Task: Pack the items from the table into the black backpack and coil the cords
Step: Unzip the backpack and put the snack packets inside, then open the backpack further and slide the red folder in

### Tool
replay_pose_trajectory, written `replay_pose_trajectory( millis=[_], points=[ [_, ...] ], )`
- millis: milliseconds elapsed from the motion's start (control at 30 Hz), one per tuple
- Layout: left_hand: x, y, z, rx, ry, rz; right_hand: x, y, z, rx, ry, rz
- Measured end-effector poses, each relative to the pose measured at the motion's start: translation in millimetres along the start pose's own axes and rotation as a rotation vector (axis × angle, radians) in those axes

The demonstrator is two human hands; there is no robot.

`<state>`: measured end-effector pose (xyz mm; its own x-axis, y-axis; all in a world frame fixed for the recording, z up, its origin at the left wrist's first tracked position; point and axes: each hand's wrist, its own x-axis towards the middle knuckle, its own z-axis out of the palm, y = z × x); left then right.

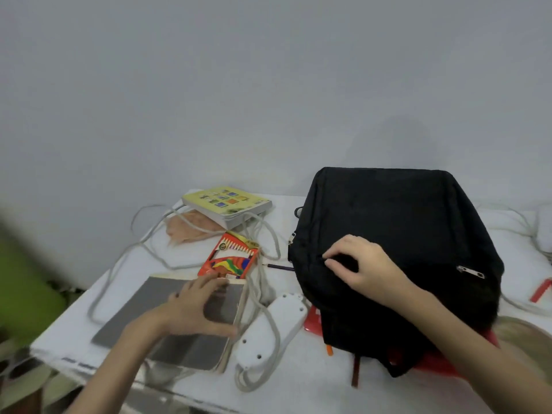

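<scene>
The black backpack (403,222) lies flat on the right half of the white table (298,380). My right hand (363,265) rests on its left side, fingers pinched on a small zipper pull. A grey book (158,306) lies at the front left; my left hand (195,309) lies on it with fingers spread, thumb near its right edge. An orange box of coloured pencils (231,258) sits just behind the book. A white power strip (273,324) with its grey cord (260,380) lies between book and backpack. A yellow-green book (227,204) sits at the back.
A loose pencil (279,267) lies by the backpack's left edge. Peach cloth (191,227) sits under the yellow-green book. Red items (312,319) poke out from under the backpack. More cord (513,218) and a red strip (540,289) lie at far right. Grey wall behind.
</scene>
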<state>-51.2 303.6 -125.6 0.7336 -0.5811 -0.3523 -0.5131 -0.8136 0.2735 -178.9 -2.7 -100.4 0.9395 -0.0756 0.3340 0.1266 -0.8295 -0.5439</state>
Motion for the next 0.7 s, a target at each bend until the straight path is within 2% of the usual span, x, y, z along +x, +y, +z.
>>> replay_pose_trajectory(
  millis=[33,100,133,200,267,333,433,567,633,700],
  points=[
    [-9,-4,7,0.038,-0.073,0.015,5,-14,12,0.069,-0.102,-0.059],
    [-21,-6,19,0.026,-0.123,0.042,11,-39,35,0.047,-0.412,-0.136],
    [-20,-4,24,0.003,-0.105,0.055,12,-43,43,-0.045,-0.558,-0.141],
    [-20,-2,30,-0.05,-0.031,0.008,14,-46,53,-0.238,-0.725,-0.156],
    [-20,5,33,-0.053,0.014,-0.056,15,-45,57,-0.313,-0.744,-0.159],
    [-21,17,35,-0.02,0.083,-0.041,16,-41,58,-0.308,-0.711,-0.18],
    [-27,19,15,-0.059,0.35,0.117,18,-37,57,-0.29,-0.713,-0.179],
    [-50,-1,-38,-0.262,0.581,0.129,17,-34,54,-0.28,-0.684,-0.18],
    [-58,-8,-53,-0.378,0.628,0.116,14,-32,54,-0.26,-0.657,-0.194],
    [-59,-8,-59,-0.477,0.564,0.103,9,-29,53,-0.219,-0.605,-0.19]
  ],
)
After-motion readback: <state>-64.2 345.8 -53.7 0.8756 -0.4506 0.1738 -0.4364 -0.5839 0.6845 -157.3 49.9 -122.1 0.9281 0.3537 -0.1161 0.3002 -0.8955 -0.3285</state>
